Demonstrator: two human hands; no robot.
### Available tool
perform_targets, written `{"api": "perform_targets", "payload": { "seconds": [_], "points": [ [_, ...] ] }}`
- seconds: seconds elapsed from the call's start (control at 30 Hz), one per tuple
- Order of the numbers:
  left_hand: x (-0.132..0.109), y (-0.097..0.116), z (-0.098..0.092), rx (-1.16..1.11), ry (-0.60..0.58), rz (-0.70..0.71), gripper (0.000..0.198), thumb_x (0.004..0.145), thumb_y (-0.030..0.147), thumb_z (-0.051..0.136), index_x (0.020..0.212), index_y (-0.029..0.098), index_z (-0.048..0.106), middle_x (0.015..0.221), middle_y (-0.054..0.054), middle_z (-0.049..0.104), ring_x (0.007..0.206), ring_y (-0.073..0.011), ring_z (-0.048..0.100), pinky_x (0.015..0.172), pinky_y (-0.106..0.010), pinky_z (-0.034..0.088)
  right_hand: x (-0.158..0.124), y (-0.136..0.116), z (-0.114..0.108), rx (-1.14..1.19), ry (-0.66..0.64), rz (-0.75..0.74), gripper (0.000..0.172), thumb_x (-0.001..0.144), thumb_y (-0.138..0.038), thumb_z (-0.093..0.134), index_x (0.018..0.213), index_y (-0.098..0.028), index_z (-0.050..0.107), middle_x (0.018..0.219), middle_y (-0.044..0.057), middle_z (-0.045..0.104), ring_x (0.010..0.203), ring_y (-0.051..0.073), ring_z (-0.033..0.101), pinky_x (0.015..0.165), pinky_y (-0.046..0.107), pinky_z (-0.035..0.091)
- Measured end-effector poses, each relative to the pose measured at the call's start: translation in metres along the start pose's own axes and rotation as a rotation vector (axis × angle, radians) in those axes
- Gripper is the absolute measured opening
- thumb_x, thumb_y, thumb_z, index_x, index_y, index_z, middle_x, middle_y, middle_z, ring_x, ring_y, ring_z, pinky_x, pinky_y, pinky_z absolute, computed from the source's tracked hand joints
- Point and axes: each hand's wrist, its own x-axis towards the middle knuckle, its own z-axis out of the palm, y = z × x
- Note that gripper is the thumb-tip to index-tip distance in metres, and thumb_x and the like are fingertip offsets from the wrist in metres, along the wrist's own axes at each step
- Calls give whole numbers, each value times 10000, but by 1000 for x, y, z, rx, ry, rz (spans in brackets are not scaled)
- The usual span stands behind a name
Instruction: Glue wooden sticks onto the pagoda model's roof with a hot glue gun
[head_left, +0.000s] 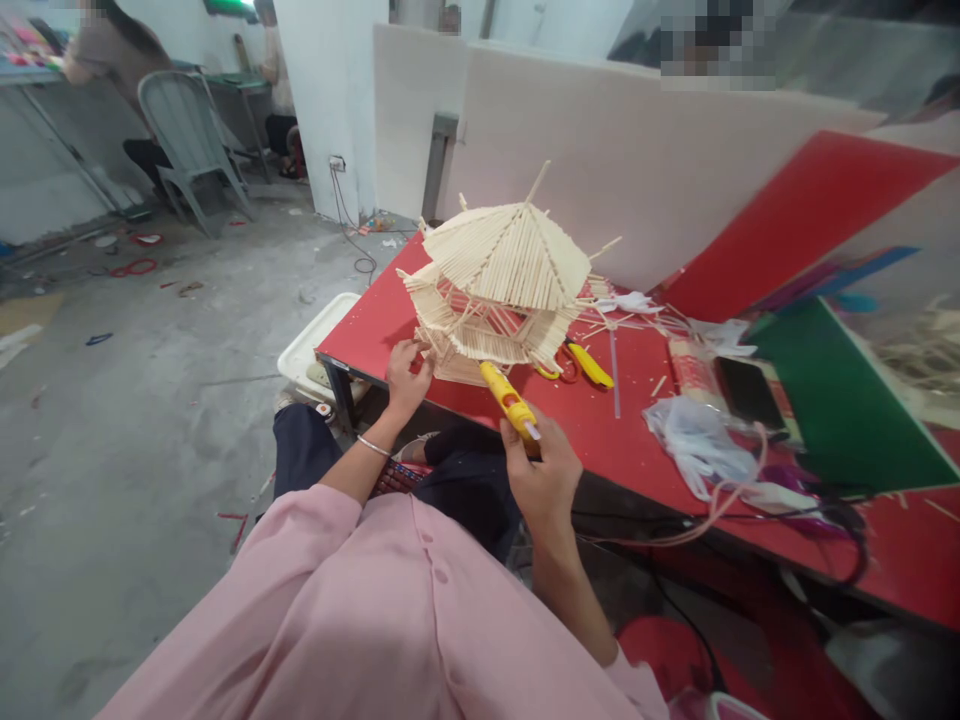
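A two-tiered pagoda model [510, 250] of pale wooden sticks stands on the red table, a few long sticks jutting from its roof. At its lower left corner is my left hand [409, 378], fingers curled against the base edge; the fingertips are partly hidden. My right hand [546, 462] is closed around a yellow hot glue gun [507, 398], with a whitish glue stick poking out of its back end. The gun's nose points at the front of the model's base; whether it touches is unclear. Yellow-handled scissors [589, 366] lie right of the model.
Loose sticks, a clear plastic bag [701, 445], a dark phone [750, 390] and a green board [847, 400] lie on the right of the red table [360, 335]. Cables hang over its front edge. Pale panels [600, 150] stand behind. Two people sit at back left, near a chair [187, 130].
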Motion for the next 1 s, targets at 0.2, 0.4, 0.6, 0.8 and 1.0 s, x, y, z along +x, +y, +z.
{"api": "perform_targets", "payload": {
  "seconds": [0.2, 0.4, 0.6, 0.8, 1.0],
  "points": [
    [6, -6, 5, 39, -64, 81, 280, 987, 443, 580, 1012, 211, 734, 1036, -98, 752, 1016, -226, 675, 957, -397, 533, 6, -17, 13, 37, -80, -87, 310, 968, -358, 615, 1238, -220, 676, 1031, 88, 770, 903, 216, 724, 827, 352, 579],
    [17, -19, 3, 20, -168, 157, 237, 947, 390, 629, 1008, 202, 758, 1056, -102, 785, 934, -229, 708, 899, -417, 537, 20, -34, 31, -40, -73, -138, 342, 978, -306, 585, 1292, -196, 664, 1020, 95, 753, 904, 209, 699, 825, 334, 563],
    [21, -32, 2, -56, -279, 175, 229, 941, 375, 653, 1056, 204, 753, 1180, -109, 766, 1086, -243, 727, 960, -416, 568, 24, -47, 46, -145, -87, -180, 350, 978, -311, 575, 1299, -218, 676, 1027, 88, 743, 935, 215, 687, 841, 329, 555],
    [17, -35, 5, -139, -357, 141, 268, 905, 402, 718, 1098, 217, 739, 1256, -88, 735, 1031, -214, 751, 865, -331, 632, 13, -50, 42, -68, -269, -148, 358, 997, -326, 532, 1326, -241, 643, 1091, 88, 741, 986, 212, 693, 885, 350, 557],
    [14, -28, 3, -129, -339, 135, 222, 918, 351, 686, 1092, 224, 741, 1284, -108, 716, 1078, -215, 735, 897, -335, 615, -22, -4, 12, 11, -74, -65, 310, 959, -464, 539, 1104, -227, 677, 1000, 108, 739, 932, 245, 696, 869, 425, 567]
  ]
}}
